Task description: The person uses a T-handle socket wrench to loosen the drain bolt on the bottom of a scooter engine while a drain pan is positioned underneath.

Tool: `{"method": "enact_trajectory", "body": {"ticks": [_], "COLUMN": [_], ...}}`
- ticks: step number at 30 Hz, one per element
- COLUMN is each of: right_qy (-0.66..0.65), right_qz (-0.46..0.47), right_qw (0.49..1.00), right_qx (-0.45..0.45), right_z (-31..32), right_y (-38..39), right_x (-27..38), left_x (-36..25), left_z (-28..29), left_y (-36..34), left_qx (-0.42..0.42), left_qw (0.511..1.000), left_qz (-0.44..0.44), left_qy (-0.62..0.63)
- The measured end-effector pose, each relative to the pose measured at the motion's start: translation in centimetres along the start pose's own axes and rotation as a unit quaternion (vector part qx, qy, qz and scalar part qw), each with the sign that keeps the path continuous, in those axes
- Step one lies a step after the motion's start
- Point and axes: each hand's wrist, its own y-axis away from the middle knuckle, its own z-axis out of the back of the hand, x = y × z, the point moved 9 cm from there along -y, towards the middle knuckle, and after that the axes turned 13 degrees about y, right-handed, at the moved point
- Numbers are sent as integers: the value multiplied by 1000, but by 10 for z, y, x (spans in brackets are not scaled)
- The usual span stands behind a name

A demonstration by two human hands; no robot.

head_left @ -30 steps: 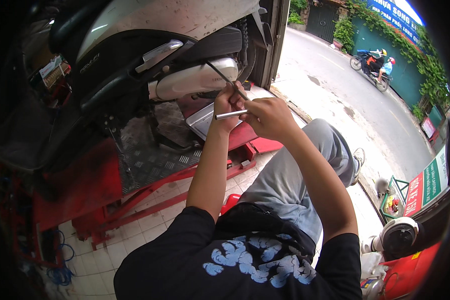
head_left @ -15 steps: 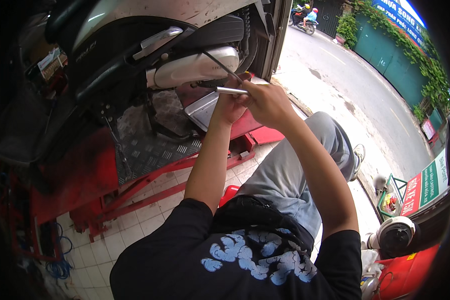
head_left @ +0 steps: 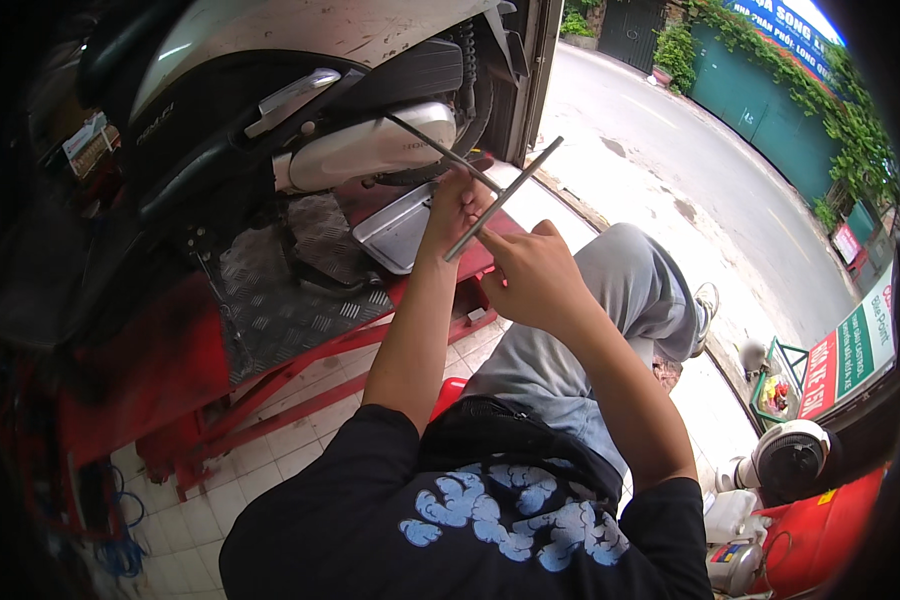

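A steel T-handle wrench points its shaft at the silver engine side cover of a motor scooter. My left hand is closed loosely around the shaft, just behind the crossbar. Beside the crossbar's near end, my right hand is open. Its index finger reaches out to the bar and seems to touch it, and no grip shows. Where the wrench tip meets the scooter is too small to make out.
The scooter stands on a red lift with a dark tread plate. A metal tray lies on it beside my left wrist. At right are a fan, a red tank and a signboard, with the street beyond.
The crossbar has turned from nearly level to a steep slant. My right hand has come off the handle and moved down, its fingers opening. My left hand stays at the shaft; the whole view shifted slightly.
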Motion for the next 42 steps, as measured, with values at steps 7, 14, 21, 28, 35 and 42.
{"method": "enact_trajectory", "body": {"ticks": [7, 14, 21, 28, 35, 42], "right_qy": [29, -192, -161, -114, -359, -207], "right_qz": [-192, -61, -24, -258, -95, -15], "right_qw": [981, 978, 976, 959, 929, 971], "right_qx": [-21, -58, 143, 15, 7, 122], "right_z": [31, 35, -27, 6, 39, -21], "right_y": [-3, -8, -5, 2, -7, -2], "right_x": [-64, -8, -7, -72, -16, -11], "left_x": [2, 2, -5, 6, -10, -3], "left_z": [2, 3, 8, 18, 9, 15], "left_y": [-3, -5, -5, -5, -8, -5], "left_qx": [-9, 16, 48, -21, -1, 12], "left_qw": [994, 983, 992, 981, 981, 980], "left_qz": [-4, 0, -18, -14, -32, -2], "left_qy": [107, 181, 118, 192, 189, 198]}}
